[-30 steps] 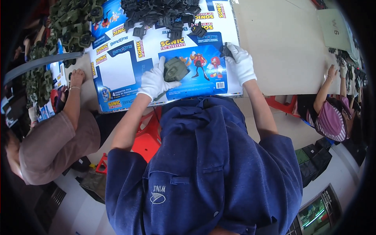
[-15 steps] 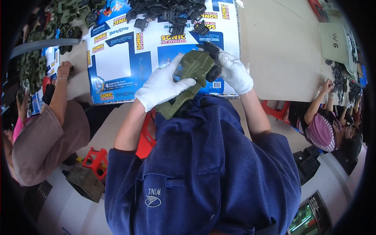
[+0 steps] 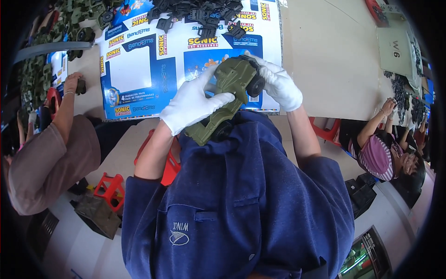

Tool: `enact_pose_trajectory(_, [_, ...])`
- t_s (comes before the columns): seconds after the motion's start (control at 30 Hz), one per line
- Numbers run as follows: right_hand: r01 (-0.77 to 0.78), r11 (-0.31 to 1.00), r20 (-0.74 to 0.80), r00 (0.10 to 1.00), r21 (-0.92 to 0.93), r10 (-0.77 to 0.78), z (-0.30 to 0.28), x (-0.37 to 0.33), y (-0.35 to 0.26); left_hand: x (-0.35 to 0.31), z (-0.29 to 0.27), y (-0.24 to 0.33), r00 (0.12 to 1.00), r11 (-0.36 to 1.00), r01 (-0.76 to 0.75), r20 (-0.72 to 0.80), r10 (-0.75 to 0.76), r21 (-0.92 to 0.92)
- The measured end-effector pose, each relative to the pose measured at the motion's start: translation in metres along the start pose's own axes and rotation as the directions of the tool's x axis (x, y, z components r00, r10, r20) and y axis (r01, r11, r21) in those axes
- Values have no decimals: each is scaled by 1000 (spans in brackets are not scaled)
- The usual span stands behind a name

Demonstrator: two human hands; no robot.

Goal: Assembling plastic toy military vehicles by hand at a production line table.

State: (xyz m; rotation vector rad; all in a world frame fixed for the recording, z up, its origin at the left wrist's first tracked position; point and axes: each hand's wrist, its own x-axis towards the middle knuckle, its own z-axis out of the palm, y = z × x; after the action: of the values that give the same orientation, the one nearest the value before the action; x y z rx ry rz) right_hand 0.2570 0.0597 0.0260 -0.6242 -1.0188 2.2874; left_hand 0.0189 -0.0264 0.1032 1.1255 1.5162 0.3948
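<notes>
An olive-green toy military truck [image 3: 229, 76] with black wheels lies tilted in front of me, just past the near edge of the table. My left hand [image 3: 193, 103], in a white glove, is wrapped round its side, with the thumb across its middle. At its far end my right hand [image 3: 280, 86], also gloved, has its fingers closed on a small black plastic part [image 3: 247, 57] pressed against the truck. Most of that part is hidden by the fingers and the truck body. Beyond my hands lies a pile of similar black plastic parts [image 3: 204, 17].
A printed blue and white sheet [image 3: 174, 79] covers the table [image 3: 325, 60] before me. More green toy vehicles [image 3: 81, 18] are heaped at the far left. Co-workers sit on both sides; a pale green bin [image 3: 395, 51] stands at the right. Red stools [image 3: 110, 191] are below.
The black part has gone from sticking out beyond the truck's far end to lying close against it. My right fingers have moved in over that end. The left hand keeps its hold.
</notes>
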Motion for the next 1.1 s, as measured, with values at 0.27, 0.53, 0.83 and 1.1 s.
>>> enact_pose_trajectory(0.27, [-58, 953, -4, 998, -298, 59, 0, 4, -17, -2, 6, -1, 996, 996, -47, -72, 52, 72])
enact_pose_trajectory(0.53, [107, 699, -9, 987, -707, -161, 8, 18, -31, 7, 18, 20, 980, 985, -155, -112, 163, 72])
enact_pose_trajectory(0.83, [261, 199, 196, 934, -945, -298, 29, 4, -41, 43, 44, -4, 835, 707, -542, -386, 392, -454])
enact_pose_trajectory(1.1, [356, 443, -42, 740, -823, -672, 77, 2, -5, 36, 48, 5, 633, 667, -723, -563, 532, -182])
